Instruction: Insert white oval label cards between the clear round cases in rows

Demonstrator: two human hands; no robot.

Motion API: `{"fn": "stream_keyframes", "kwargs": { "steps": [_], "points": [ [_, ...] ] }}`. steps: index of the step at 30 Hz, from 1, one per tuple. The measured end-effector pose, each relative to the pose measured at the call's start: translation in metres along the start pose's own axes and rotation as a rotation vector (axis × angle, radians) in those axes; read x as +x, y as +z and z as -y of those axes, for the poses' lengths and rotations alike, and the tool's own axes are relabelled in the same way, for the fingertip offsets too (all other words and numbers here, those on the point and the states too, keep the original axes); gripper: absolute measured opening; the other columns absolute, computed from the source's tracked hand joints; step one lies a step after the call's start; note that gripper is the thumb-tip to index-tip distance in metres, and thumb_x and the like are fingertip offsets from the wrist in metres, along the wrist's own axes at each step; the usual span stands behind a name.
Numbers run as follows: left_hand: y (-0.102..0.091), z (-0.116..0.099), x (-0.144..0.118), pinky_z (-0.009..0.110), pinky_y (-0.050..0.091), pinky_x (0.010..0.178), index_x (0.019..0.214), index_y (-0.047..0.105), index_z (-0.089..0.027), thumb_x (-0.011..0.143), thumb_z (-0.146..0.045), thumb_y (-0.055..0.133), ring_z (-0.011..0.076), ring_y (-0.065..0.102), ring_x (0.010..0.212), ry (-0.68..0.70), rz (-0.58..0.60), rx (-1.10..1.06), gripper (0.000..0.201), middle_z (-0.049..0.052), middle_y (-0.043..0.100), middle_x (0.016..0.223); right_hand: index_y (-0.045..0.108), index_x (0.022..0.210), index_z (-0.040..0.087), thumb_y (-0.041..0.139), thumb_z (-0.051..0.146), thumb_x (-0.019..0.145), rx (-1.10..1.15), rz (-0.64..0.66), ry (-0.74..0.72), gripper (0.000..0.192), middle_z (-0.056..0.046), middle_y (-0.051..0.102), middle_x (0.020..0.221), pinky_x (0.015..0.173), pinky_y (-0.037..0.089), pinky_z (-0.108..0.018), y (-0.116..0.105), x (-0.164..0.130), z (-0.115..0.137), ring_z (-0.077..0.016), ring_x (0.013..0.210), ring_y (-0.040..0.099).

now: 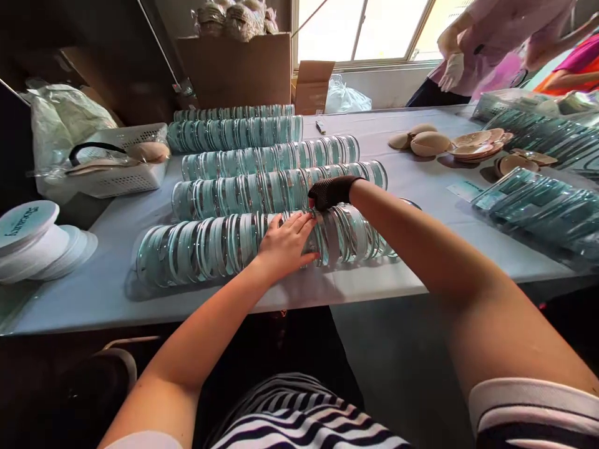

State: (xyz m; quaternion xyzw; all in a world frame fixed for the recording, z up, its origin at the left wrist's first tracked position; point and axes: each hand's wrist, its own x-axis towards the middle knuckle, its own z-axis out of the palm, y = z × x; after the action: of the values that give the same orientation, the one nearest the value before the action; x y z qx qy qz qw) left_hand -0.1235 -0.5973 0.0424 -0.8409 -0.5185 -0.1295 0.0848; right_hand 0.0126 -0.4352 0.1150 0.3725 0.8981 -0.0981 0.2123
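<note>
Across the front of the table runs a row of round, clear plastic packages with teal and white inserts, standing on edge and pressed together. My bare left hand rests on top of this row near its middle, fingers stretched out and thumb apart. Just behind and to the right, my right hand, in a black mesh glove, reaches down between the front row and the second row of packages. Its fingertips are mostly hidden, so what they grip cannot be seen.
More package rows lie behind. A white basket and round white discs stand left. Beige cups and flat teal packs lie right. A cardboard box stands behind; a gloved person is across the table.
</note>
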Motion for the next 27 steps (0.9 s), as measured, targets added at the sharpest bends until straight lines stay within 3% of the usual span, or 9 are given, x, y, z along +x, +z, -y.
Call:
{"fn": "stream_keyframes", "kwargs": {
  "steps": [7, 10, 13, 15, 18, 21, 23, 25, 27],
  "points": [
    [0.0, -0.001, 0.0, 0.054, 0.021, 0.119, 0.151, 0.038, -0.022, 0.088, -0.055, 0.057, 0.0312, 0.035, 0.145, -0.025, 0.021, -0.007, 0.074, 0.011, 0.04, 0.156, 0.075, 0.102, 0.007, 0.056, 0.014, 0.074, -0.248, -0.135, -0.033, 0.034, -0.009, 0.074, 0.099, 0.074, 0.043, -0.026, 0.003, -0.006, 0.006, -0.0172, 0.085, 0.062],
    [-0.002, -0.001, -0.001, 0.053, 0.022, 0.119, 0.15, 0.039, -0.022, 0.087, -0.054, 0.058, 0.0311, 0.035, 0.145, -0.035, 0.025, -0.003, 0.074, 0.01, 0.041, 0.156, 0.075, 0.104, 0.01, 0.057, 0.014, 0.072, -0.15, -0.237, -0.056, 0.037, -0.007, 0.075, 0.099, 0.074, 0.043, -0.025, 0.004, -0.016, 0.0, -0.018, 0.085, 0.064],
    [-0.004, -0.001, 0.0, 0.053, 0.021, 0.12, 0.15, 0.038, -0.022, 0.087, -0.055, 0.059, 0.0292, 0.036, 0.144, -0.042, 0.03, -0.014, 0.075, 0.01, 0.041, 0.156, 0.075, 0.103, 0.012, 0.055, 0.014, 0.074, 0.003, -0.372, -0.112, 0.036, -0.005, 0.075, 0.096, 0.076, 0.043, -0.025, 0.019, -0.046, -0.002, -0.0186, 0.086, 0.066],
    [-0.004, -0.001, 0.001, 0.052, 0.019, 0.12, 0.151, 0.037, -0.023, 0.086, -0.055, 0.059, 0.0286, 0.036, 0.144, -0.053, 0.038, -0.023, 0.075, 0.009, 0.04, 0.156, 0.076, 0.099, 0.013, 0.053, 0.016, 0.077, 0.074, -0.452, -0.126, 0.032, -0.006, 0.075, 0.094, 0.078, 0.044, -0.025, 0.046, -0.073, 0.005, -0.0193, 0.087, 0.066],
    [-0.003, -0.001, 0.001, 0.051, 0.017, 0.121, 0.15, 0.037, -0.023, 0.086, -0.056, 0.059, 0.0276, 0.037, 0.144, -0.062, 0.043, -0.035, 0.075, 0.009, 0.04, 0.156, 0.075, 0.095, 0.015, 0.053, 0.021, 0.082, 0.092, -0.497, -0.053, 0.026, -0.008, 0.074, 0.096, 0.074, 0.043, -0.027, 0.113, -0.104, 0.03, -0.0209, 0.087, 0.067],
    [-0.004, 0.0, -0.001, 0.051, 0.016, 0.121, 0.15, 0.038, -0.022, 0.088, -0.055, 0.058, 0.0267, 0.037, 0.144, -0.063, 0.046, -0.048, 0.073, 0.01, 0.04, 0.157, 0.074, 0.104, 0.019, 0.048, 0.025, 0.089, 0.042, -0.483, 0.086, 0.03, -0.011, 0.073, 0.106, 0.068, 0.043, -0.029, 0.181, -0.117, 0.055, -0.023, 0.088, 0.068],
    [-0.007, -0.002, -0.001, 0.052, 0.015, 0.122, 0.15, 0.037, -0.021, 0.09, -0.054, 0.056, 0.0271, 0.035, 0.145, -0.063, 0.053, -0.055, 0.071, 0.01, 0.039, 0.157, 0.074, 0.107, 0.022, 0.047, 0.027, 0.092, 0.048, -0.489, 0.093, 0.032, -0.01, 0.073, 0.106, 0.071, 0.045, -0.03, 0.203, -0.121, 0.057, -0.023, 0.089, 0.068],
    [-0.012, -0.006, 0.001, 0.055, 0.014, 0.122, 0.151, 0.035, -0.02, 0.092, -0.052, 0.054, 0.0277, 0.033, 0.146, -0.053, 0.046, -0.067, 0.07, 0.011, 0.039, 0.157, 0.074, 0.11, 0.023, 0.047, 0.03, 0.093, 0.065, -0.557, 0.103, 0.032, -0.009, 0.074, 0.106, 0.076, 0.047, -0.031, 0.197, -0.124, 0.044, -0.0233, 0.092, 0.068],
    [-0.014, -0.015, 0.008, 0.057, 0.014, 0.121, 0.153, 0.033, -0.019, 0.093, -0.051, 0.052, 0.0283, 0.031, 0.147, -0.023, 0.021, -0.074, 0.07, 0.012, 0.038, 0.158, 0.071, 0.116, 0.022, 0.046, 0.031, 0.094, 0.051, -0.675, 0.201, 0.035, -0.011, 0.072, 0.111, 0.082, 0.047, -0.032, 0.164, -0.125, 0.016, -0.025, 0.098, 0.067]
  ]
}}
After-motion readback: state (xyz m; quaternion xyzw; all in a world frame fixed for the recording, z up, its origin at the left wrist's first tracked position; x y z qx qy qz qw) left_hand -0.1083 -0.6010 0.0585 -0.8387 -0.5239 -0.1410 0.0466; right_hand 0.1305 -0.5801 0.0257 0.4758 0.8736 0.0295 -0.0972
